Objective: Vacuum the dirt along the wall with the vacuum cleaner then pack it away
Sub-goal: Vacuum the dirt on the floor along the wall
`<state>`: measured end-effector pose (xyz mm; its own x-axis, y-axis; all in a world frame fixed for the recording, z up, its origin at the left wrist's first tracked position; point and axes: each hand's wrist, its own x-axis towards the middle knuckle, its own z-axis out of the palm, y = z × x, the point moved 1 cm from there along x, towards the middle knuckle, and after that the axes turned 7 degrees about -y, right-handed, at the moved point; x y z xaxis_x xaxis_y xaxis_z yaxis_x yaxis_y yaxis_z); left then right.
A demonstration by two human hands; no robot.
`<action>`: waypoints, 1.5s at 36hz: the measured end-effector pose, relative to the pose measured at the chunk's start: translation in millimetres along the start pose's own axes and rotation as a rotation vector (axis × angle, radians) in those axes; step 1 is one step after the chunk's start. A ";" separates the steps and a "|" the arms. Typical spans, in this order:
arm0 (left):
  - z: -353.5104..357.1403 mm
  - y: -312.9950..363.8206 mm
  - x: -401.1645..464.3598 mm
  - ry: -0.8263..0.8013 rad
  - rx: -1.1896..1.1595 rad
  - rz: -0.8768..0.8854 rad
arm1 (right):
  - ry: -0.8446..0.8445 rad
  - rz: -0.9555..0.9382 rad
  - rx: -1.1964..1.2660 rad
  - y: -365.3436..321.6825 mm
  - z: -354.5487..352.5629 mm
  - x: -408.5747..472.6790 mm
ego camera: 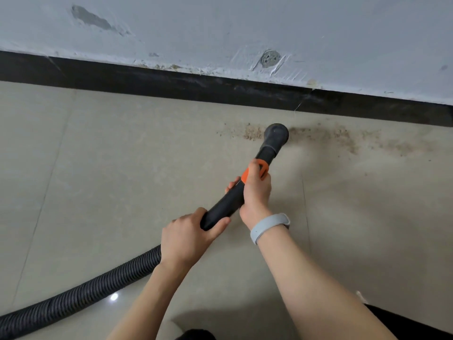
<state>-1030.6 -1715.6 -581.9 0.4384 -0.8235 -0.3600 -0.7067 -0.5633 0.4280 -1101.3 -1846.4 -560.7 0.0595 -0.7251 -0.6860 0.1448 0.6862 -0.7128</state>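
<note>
A black vacuum wand (226,203) with an orange collar (262,168) points at the floor by the wall. Its round nozzle (276,133) sits in a band of brown dirt (343,139) that runs along the black skirting; a smaller patch of dirt (250,133) lies to the nozzle's left. My right hand (256,192) grips the wand just below the orange collar. My left hand (188,238) grips the wand's rear end, where the ribbed black hose (81,296) joins it. The vacuum's body is out of view.
A black skirting board (171,81) runs along the foot of a scuffed white wall (220,28). The floor is beige tile (110,168). The hose trails off to the lower left. A grey band (268,227) is on my right wrist.
</note>
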 end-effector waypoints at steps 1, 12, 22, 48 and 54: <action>-1.8 -7.8 -4.1 0.046 -0.029 -0.025 | -0.039 0.005 -0.015 3.8 9.9 -2.4; -8.6 -67.5 -32.2 0.151 -0.249 -0.265 | -0.297 0.160 -0.182 46.0 79.0 -21.8; 1.3 -51.8 -28.5 0.082 -0.230 -0.202 | -0.221 0.162 -0.159 39.3 49.9 -12.1; 16.6 52.3 32.0 -0.211 0.055 0.070 | 0.088 0.030 0.016 -27.1 -48.5 32.7; 8.5 36.1 22.7 -0.119 0.023 0.028 | 0.038 0.032 -0.016 -22.4 -29.7 25.0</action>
<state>-1050.9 -1754.1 -581.7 0.3503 -0.8243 -0.4447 -0.7310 -0.5374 0.4204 -1132.4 -1878.3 -566.2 0.0266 -0.7003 -0.7133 0.1274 0.7101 -0.6925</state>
